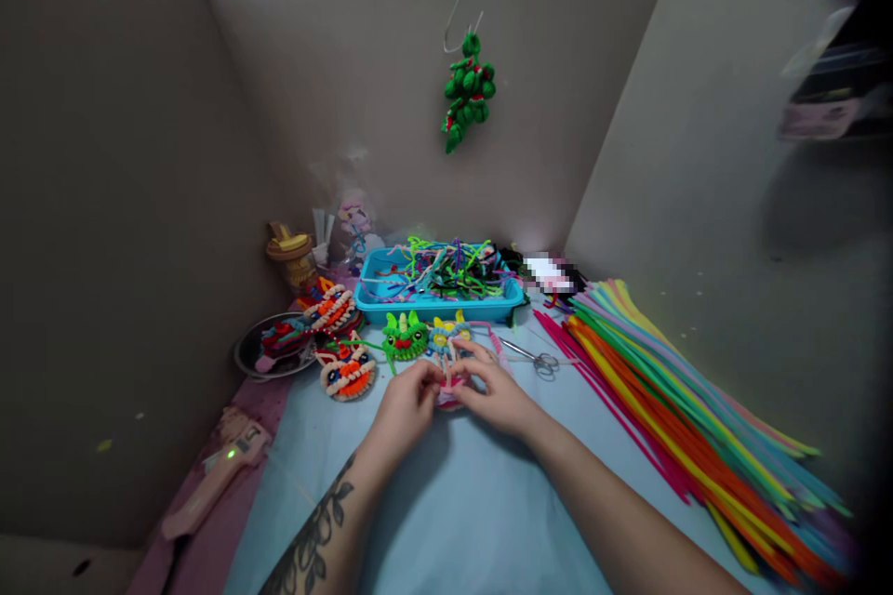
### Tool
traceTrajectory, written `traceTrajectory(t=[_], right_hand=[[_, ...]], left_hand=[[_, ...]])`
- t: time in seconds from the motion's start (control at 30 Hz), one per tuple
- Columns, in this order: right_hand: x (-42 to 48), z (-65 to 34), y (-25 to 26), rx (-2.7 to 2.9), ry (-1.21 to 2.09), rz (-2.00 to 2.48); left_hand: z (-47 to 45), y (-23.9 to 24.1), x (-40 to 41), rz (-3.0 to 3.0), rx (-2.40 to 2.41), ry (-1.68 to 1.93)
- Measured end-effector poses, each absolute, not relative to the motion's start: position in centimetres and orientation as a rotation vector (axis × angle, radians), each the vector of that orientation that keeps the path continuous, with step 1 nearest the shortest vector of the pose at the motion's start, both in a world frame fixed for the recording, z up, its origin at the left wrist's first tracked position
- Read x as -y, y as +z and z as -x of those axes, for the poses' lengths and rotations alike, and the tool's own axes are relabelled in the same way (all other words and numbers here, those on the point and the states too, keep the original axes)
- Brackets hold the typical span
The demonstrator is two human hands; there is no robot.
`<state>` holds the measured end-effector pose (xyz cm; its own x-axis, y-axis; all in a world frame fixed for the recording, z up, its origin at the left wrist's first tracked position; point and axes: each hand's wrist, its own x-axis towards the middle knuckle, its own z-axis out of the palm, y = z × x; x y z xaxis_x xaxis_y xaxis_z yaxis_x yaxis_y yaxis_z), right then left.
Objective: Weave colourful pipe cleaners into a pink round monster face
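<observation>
My left hand [411,398] and right hand [497,395] pinch the pink piece [450,400] inside the surface [460,502] edges; gentle tension's best imo.

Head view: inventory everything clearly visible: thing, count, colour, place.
Pink piece: 1, pink-white, centre
Tray: 1, blue, back centre
Scraps: many, mixed, in tray
Green figure: 1, green, before tray
Adjacent figure: 1, blue-yellow, right of green figure
Orange figures: at least 2, orange-cream, left of green figure
Fuzzy stems: many, multicoloured, right
Scissors: 1, silver, centre right
Bowl: 1, metallic grey, left
Handheld tool: 1, pink, front left
Lidded cup: 1, brown-yellow, back left
Ornament: 1, green-red, hanging at back
Panels: 3, grey, left, back and right
Mounted item: 1, pinkish, right panel, blurred
Cloth: 1, light blue, centre
Left hand: 1, bare, gripping pink piece
Right hand: 1, bare, gripping pink piece
</observation>
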<state>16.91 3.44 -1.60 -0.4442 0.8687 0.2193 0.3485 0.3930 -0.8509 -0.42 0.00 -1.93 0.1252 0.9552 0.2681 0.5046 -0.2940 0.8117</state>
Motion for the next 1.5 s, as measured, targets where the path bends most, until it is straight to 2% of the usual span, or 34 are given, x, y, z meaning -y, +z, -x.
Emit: traceTrajectory(t=[0.27, 0.5, 0.77, 1.0, 1.17, 1.37, 1.5], right_hand=[[-3.0, -16.4, -1.6, 2.069, 0.811, 1.047], [-3.1, -16.4, -1.7, 1.966, 0.96, 1.091], [-3.4, -16.7, -1.6, 2.004, 0.977, 1.047], [-3.0, -15.8, -2.2, 1.967, 0.834, 1.009], [-2.5, -15.3, -2.2, 1.932, 0.773, 0.942], [-3.3, -16.1, -2.7, 1.689, 0.965, 0.996], [-4.1, -16.8, -2.6, 1.8, 1.082, 0.981]], left_hand=[[0.3, -1.6, 0.1, -1.86, -1.408, 1.045], [0.3, -1.5, 0.2, -1.853, -1.411, 1.047], [0.5, -1.5, 0.2, -1.926, -1.433, 1.019], [0.2, 0.0, 0.8, -2.124, -1.57, 0.915], [-0.1, -0.4, 0.7, -2.0, -1.599, 0.938], [0.3, -0.8, 0.2, -1.854, -1.503, 1.045], [0.2, -0.5, 0.2, -1.781, -1.435, 1.051]])
